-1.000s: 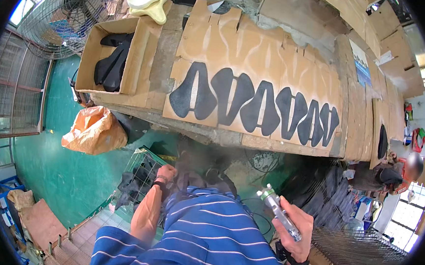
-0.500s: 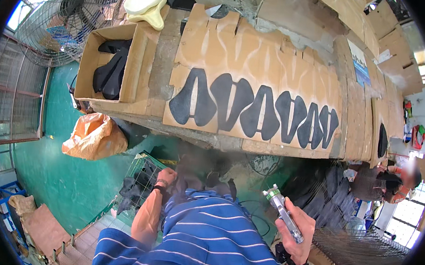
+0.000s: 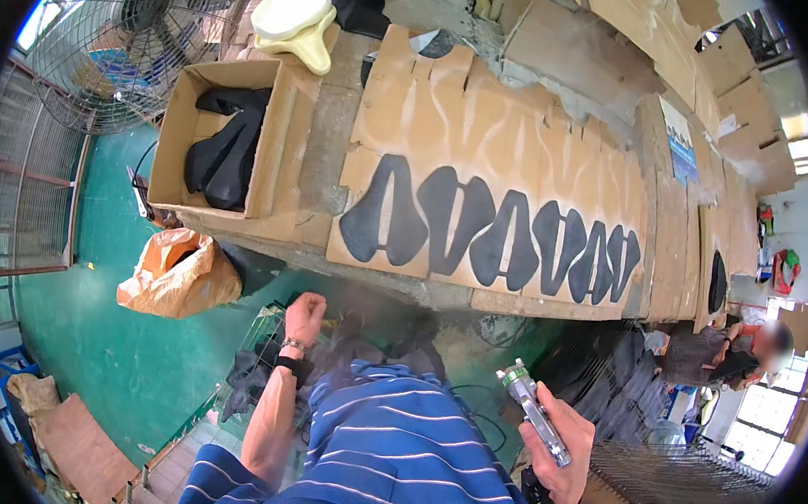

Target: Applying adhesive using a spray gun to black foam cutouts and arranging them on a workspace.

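On the near side of the cardboard sheet (image 3: 501, 137), out from its right half, a silver, green-banded spray tool (image 3: 537, 413) lies in my right grip (image 3: 563, 441), its head jutting forward toward the sheet. That grip is closed around the tool's body, and the head stands apart from the sheet. My left grip (image 3: 305, 318) is also on the sheet's near side, just past its left end; I cannot tell how tightly it is curled or whether it holds anything. It is nearest to a wire basket (image 3: 258, 335), which sits farther out from the sheet. Flat on the sheet, six black slotted pieces (image 3: 522, 257) run in a row along its near half, well apart from both grips. The sheet rests on the counter (image 3: 330, 125), and left of it stands an open box (image 3: 174, 156) with dark parts (image 3: 227, 165) inside.
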Available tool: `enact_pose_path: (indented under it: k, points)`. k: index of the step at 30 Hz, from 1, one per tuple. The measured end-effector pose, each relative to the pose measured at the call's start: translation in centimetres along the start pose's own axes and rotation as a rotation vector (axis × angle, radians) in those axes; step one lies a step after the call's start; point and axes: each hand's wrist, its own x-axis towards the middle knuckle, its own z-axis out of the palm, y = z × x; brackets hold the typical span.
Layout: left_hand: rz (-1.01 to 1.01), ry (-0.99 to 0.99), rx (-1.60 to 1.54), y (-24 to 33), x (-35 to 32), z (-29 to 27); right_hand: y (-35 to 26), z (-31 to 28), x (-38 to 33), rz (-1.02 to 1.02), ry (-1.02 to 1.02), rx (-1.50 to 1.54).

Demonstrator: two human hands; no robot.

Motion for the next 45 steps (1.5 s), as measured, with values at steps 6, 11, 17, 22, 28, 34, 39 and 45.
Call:
enact_pose_path:
  k: [6,11,17,22,28,34,39,45]
  points:
    - [0.491,0.448,-0.027,13.0,7.1,-7.6,-2.2,3.5,0.6,0.104,0.114,0.070]
    - [0.477,0.532,0.307,14.4,17.5,-17.4,-2.2,6.0,1.4,0.186,0.066,0.157]
    - [-0.048,0.177,0.946,11.4,25.3,-20.0,-1.9,7.0,3.9,0.176,-0.001,0.160]
    - [-0.101,0.136,0.901,10.1,25.9,-19.9,-0.5,6.3,6.6,0.114,-0.047,0.211]
    - [-0.004,0.196,0.671,9.7,24.9,-21.1,1.4,5.5,8.5,0.065,-0.061,0.204]
    - [0.103,0.210,0.628,7.6,25.0,-22.9,2.6,4.7,9.8,0.065,-0.108,0.170]
    - [0.108,0.293,0.489,8.8,25.6,-22.3,4.4,5.0,9.1,0.155,-0.045,0.234]
    - [0.288,0.669,-0.249,8.6,25.6,-27.6,7.2,5.4,9.0,0.176,-0.077,0.202]
